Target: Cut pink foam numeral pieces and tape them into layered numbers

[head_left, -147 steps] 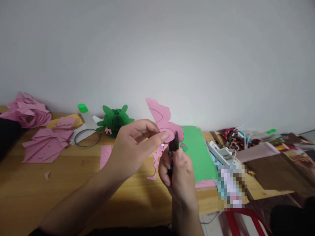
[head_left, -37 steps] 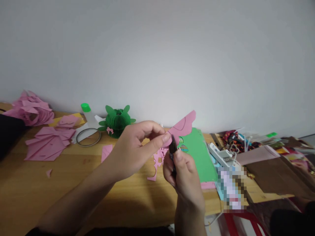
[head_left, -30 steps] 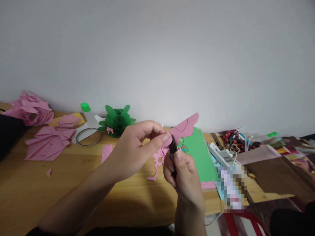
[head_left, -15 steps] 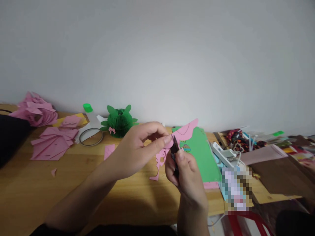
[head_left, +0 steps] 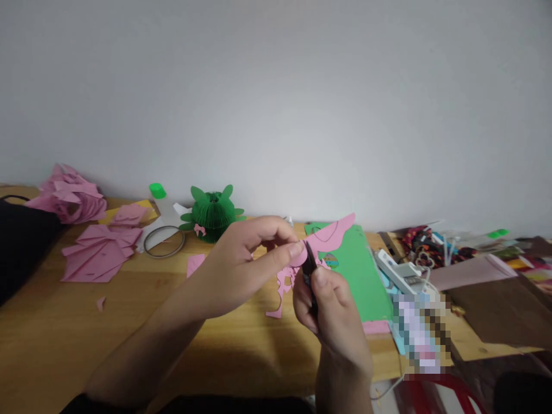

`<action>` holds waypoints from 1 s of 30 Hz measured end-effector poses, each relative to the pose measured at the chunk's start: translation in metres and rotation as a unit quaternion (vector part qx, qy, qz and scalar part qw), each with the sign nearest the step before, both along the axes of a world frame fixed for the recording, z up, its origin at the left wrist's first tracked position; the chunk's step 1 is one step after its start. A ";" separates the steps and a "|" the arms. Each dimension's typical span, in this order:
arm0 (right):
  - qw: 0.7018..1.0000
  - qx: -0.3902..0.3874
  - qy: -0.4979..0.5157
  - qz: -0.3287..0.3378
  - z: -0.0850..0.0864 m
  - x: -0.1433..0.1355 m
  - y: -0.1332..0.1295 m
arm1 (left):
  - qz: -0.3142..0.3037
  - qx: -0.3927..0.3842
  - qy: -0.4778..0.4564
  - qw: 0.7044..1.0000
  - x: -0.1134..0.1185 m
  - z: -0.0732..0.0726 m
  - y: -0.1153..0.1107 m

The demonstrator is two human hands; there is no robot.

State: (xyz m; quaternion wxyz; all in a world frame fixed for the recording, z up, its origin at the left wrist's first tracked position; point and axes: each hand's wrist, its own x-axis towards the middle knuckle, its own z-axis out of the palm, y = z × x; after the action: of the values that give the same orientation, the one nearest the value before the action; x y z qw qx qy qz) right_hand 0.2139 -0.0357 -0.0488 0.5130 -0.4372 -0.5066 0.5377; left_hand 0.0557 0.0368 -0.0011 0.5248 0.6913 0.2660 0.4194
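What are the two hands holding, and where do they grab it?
Left hand pinches the pink paper at its near end; right hand grips the scissors by the handles.

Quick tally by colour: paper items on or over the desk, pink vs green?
Pink: 5: held cutout, scrap strip, small piece, flat pile, crumpled heap.
Green: 2: sheet, honeycomb ornament.
Total: 7, tiny offcuts not counted.

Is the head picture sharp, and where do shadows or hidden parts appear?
Head view: soft, even light, no glare; hands cast a shadow on the table beneath; a pixelated patch hides something at right; straight edges bow; the scissors between left hand and right hand look slightly soft.
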 end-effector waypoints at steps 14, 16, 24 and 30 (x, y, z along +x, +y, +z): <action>1.000 -0.006 0.010 0.023 0.003 0.005 -0.001 | -0.054 0.025 0.024 0.998 -0.002 0.008 0.006; 1.000 -0.001 0.018 0.024 0.004 0.006 -0.001 | -0.057 0.027 0.027 0.998 -0.002 0.009 0.006; 1.000 -0.011 -0.005 0.003 0.004 0.015 -0.007 | -0.091 0.041 0.078 0.992 0.006 0.015 0.012; 0.999 -0.022 -0.004 -0.023 -0.003 0.027 -0.011 | -0.160 0.008 0.108 0.981 0.019 0.007 0.022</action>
State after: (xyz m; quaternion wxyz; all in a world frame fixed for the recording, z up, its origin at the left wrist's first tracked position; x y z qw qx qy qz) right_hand 0.2413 -0.0466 -0.0523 0.5138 -0.4617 -0.4864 0.5350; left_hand 0.0747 0.0593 0.0059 0.5473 0.7705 0.2040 0.2552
